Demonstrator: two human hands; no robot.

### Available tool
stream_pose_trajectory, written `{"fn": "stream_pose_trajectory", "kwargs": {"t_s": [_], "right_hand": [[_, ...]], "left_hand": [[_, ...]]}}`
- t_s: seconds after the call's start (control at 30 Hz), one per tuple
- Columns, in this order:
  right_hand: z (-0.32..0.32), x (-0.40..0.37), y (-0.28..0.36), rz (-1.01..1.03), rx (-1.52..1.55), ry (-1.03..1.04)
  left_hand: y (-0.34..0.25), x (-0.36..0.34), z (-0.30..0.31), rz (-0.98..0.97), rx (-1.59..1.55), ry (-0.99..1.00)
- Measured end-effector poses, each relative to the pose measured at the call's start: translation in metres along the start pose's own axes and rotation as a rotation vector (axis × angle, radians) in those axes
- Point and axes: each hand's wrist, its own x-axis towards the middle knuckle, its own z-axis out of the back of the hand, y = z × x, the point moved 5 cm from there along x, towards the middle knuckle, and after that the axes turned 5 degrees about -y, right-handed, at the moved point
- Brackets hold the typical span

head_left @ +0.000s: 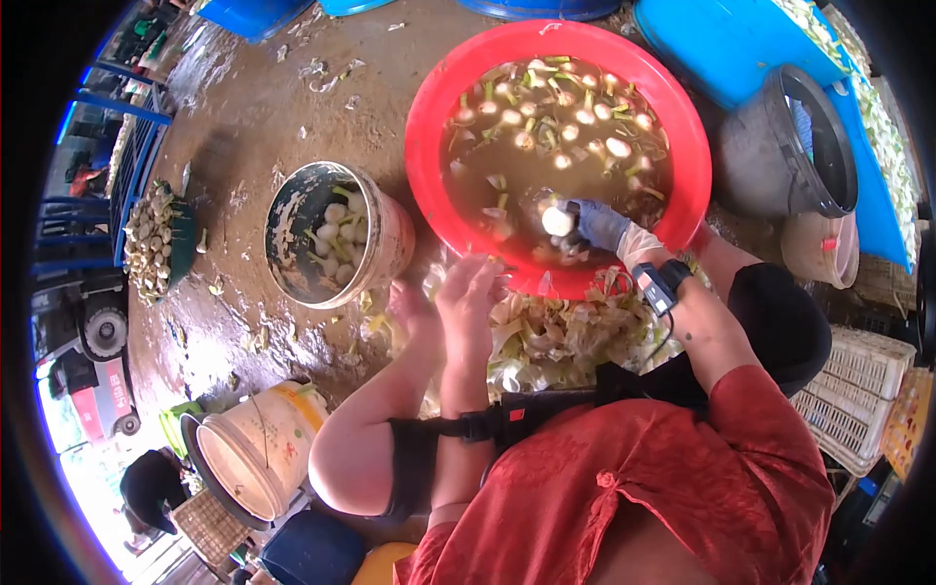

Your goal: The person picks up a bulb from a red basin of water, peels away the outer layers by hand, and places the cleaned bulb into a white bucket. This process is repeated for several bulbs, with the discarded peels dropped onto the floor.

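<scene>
At the near side of a red basin (426, 127) of murky water, my right hand (606, 228) wears a blue glove. Its fingers are closed on a white peeled bulb (559, 221), garlic or onion by its look. My left hand (472, 290), bare and slightly blurred, hovers just outside the basin's lower left rim. Its fingers are loosely curled and apart, with nothing evident in them. Several white bulbs (618, 147) with short green stems float in the water. Below the rim, between my legs, lies a heap of papery peelings (556, 336).
Left of the basin stands a dirty bucket (390, 229) with white bulbs inside. Farther left is a container heaped with bulbs (151, 239). A grey bucket (770, 161) and blue tubs (726, 44) stand at right. Lower left is a pale lidded bucket (278, 439). The floor (239, 127) is wet.
</scene>
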Motion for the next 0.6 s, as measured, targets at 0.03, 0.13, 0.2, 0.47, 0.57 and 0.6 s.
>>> {"fn": "stream_pose_trajectory", "kwargs": {"t_s": [0.03, 0.13, 0.2, 0.47, 0.57, 0.6], "right_hand": [[-0.023, -0.010, 0.002, -0.061, 0.083, 0.095], [-0.091, -0.047, 0.017, -0.008, 0.093, 0.248], [-0.111, -0.039, 0.006, 0.083, 0.046, 0.249], [-0.141, -0.098, 0.044, 0.336, -0.386, 0.101], [-0.148, -0.114, 0.057, 0.828, -0.632, -0.120], [-0.153, -0.123, 0.061, 1.068, -0.746, -0.165]], "left_hand": [[-0.001, 0.000, -0.001, -0.036, 0.132, 0.012], [0.003, -0.004, -0.011, -0.233, 0.269, -0.018], [0.000, -0.007, -0.018, -0.270, 0.310, 0.170], [-0.023, -0.024, -0.004, -0.485, 0.174, 0.118], [-0.024, -0.028, -0.001, -0.470, 0.191, 0.112], [-0.024, -0.031, -0.002, -0.443, 0.219, 0.106]]}}
